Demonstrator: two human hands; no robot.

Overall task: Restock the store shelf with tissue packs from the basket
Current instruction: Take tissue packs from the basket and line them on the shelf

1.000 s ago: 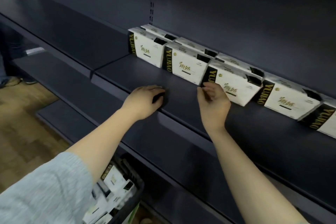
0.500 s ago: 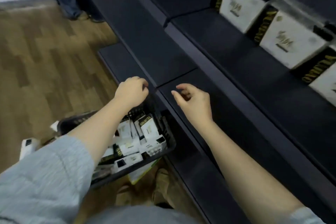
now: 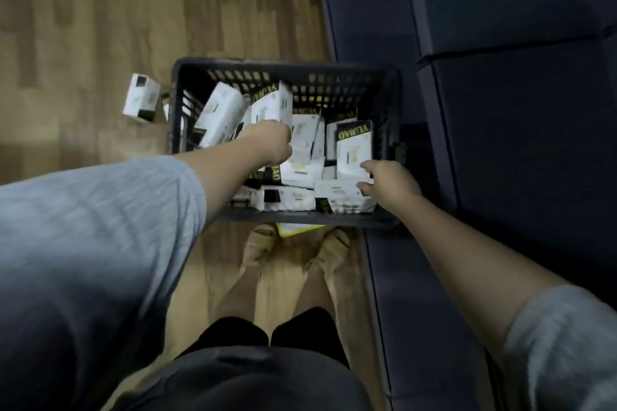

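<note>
Tissue packs [image 3: 302, 147] piled loose in black basket [image 3: 287, 72], mid-frame, on the floor. Left hand [image 3: 270, 143] sits over the centre of the pile, fingers curled down; whether it has a pack, can't tell. Right hand [image 3: 389, 180] is part-open, fingertips at the lower edge of an upright pack [image 3: 354, 152], not clamped. That pack's long axis runs up-frame from the right hand, the nearer one. Shelf [image 3: 500, 110] at frame right.

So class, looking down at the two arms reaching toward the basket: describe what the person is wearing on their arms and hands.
Both arms wear loose, light grey ribbed sleeves: the left sleeve ends near the elbow, and so does the right sleeve. The forearms below are bare. The left hand and the right hand are bare too: no gloves, and no watch or rings can be made out.
</note>
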